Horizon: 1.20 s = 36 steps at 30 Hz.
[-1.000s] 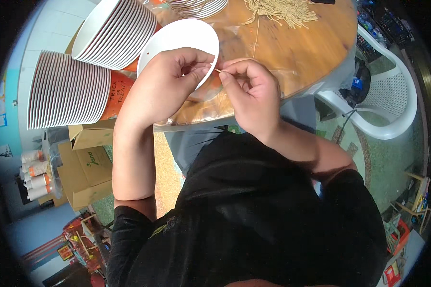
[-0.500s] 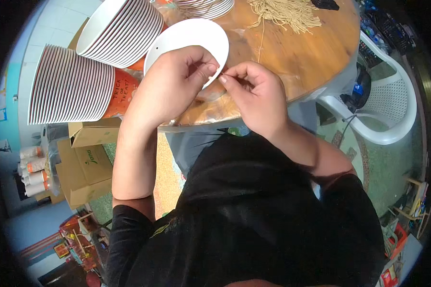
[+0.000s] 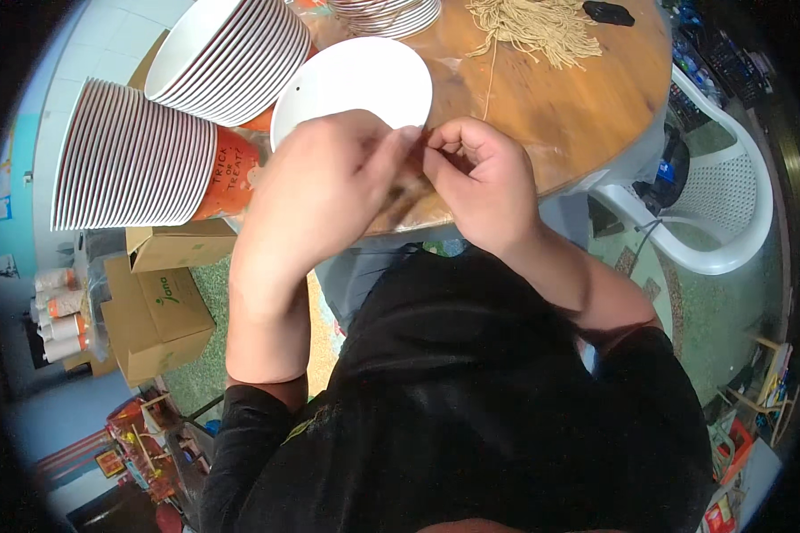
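I pinch my left hand (image 3: 329, 191) and right hand (image 3: 480, 182) together over the white plate (image 3: 356, 84), fingers closed on something too small to identify.

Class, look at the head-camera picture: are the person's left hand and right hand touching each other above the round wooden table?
Touching. In the head view the left hand and the right hand meet at the fingertips, with no gap visible, just below the white plate.
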Motion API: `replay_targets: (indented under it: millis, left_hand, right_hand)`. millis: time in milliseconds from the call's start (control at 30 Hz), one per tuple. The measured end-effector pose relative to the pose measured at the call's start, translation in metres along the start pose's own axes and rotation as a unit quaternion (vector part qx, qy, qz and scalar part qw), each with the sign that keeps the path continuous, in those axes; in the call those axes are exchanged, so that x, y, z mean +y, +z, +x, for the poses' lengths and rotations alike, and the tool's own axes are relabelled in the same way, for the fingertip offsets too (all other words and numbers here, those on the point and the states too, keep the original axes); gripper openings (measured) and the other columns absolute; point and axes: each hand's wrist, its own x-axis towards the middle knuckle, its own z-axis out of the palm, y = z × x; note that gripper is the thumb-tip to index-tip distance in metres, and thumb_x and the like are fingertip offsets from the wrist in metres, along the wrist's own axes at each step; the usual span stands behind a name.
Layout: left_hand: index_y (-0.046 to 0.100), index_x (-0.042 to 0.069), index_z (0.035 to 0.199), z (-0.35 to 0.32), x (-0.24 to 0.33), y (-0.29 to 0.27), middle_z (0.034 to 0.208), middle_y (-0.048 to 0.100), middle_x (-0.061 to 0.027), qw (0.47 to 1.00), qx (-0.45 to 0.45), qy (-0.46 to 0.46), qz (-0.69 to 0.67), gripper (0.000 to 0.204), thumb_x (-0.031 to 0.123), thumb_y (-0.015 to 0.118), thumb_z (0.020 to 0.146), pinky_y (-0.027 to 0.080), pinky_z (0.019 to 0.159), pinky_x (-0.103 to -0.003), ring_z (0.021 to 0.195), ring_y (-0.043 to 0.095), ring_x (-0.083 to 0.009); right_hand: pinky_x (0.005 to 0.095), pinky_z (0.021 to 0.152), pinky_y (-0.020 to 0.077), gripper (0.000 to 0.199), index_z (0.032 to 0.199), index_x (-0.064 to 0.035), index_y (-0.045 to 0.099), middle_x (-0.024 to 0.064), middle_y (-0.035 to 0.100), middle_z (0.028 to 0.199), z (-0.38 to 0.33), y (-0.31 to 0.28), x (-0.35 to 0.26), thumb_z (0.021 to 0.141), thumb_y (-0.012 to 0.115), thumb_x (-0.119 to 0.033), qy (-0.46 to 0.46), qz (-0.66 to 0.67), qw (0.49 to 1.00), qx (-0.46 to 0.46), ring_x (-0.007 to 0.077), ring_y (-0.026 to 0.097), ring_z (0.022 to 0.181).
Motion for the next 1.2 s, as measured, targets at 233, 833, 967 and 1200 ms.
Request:
replay_targets:
  millis: [233,833,967,1200]
  left_hand:
    - [0.081,-0.004,0.101,0.003,-0.012,0.025,0.085,0.081,-0.0153,0.971,0.042,-0.030,-0.235,0.021,0.014,0.073,0.108,0.059,0.069,-0.032,0.074,0.078,-0.0175]
    - [0.082,0.001,0.109,-0.005,-0.019,0.038,0.094,0.081,-0.0146,0.970,0.199,0.084,-0.113,0.010,0.005,0.079,0.101,0.061,0.074,-0.035,0.082,0.080,-0.0260]
    - [0.083,0.003,0.108,-0.005,-0.014,0.034,0.094,0.080,-0.0141,0.969,0.195,0.113,-0.102,0.010,0.003,0.079,0.099,0.060,0.075,-0.036,0.081,0.078,-0.0284]
    - [0.084,0.002,0.108,-0.003,-0.015,0.034,0.095,0.082,-0.0121,0.974,0.155,0.077,-0.148,0.011,0.006,0.082,0.098,0.061,0.075,-0.034,0.082,0.079,-0.0232]
  right_hand:
    - [0.0293,0.071,0.0583,0.007,0.103,0.0035,0.073,0.0089,0.080,0.088,0.001,0.002,-0.004,0.100,0.076,-0.002,-0.016,0.012,1.000,-0.002,0.0093,0.073,0.079]
    - [0.0407,0.075,0.0580,0.010,0.099,-0.0022,0.073,0.0112,0.074,0.088,0.029,-0.057,-0.088,0.096,0.077,-0.011,-0.222,-0.370,0.885,-0.174,0.0286,0.074,0.082]
    - [0.0502,0.074,0.0578,0.010,0.093,-0.0080,0.071,0.0137,0.073,0.088,0.055,-0.057,-0.090,0.094,0.074,-0.017,-0.308,-0.421,0.841,-0.142,0.0393,0.074,0.087]
    - [0.0482,0.075,0.0587,0.010,0.094,-0.0117,0.074,0.0077,0.076,0.093,0.062,-0.049,-0.089,0.095,0.077,-0.022,-0.394,-0.462,0.787,-0.106,0.0351,0.075,0.089]
